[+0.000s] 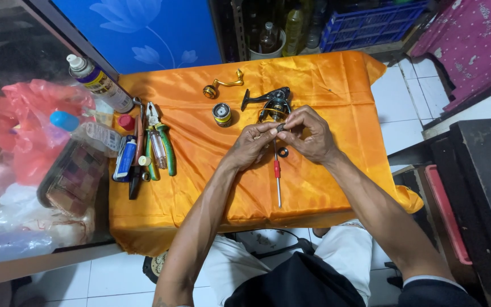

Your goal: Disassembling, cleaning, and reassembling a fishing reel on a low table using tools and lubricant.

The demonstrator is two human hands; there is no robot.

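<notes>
Both my hands meet above the orange cloth-covered table. My left hand and my right hand pinch a small dark part between their fingertips. Just behind them lies a black and gold fishing reel body. A small black ring rests on the cloth under my right hand. A red-handled screwdriver lies below my hands, pointing toward me. A round spool and a gold crank handle sit to the left of the reel.
Pliers with green handles and several other tools lie in a row at the table's left. A spray can and a red cap are beside them. Plastic bags crowd the left. A blue crate stands behind.
</notes>
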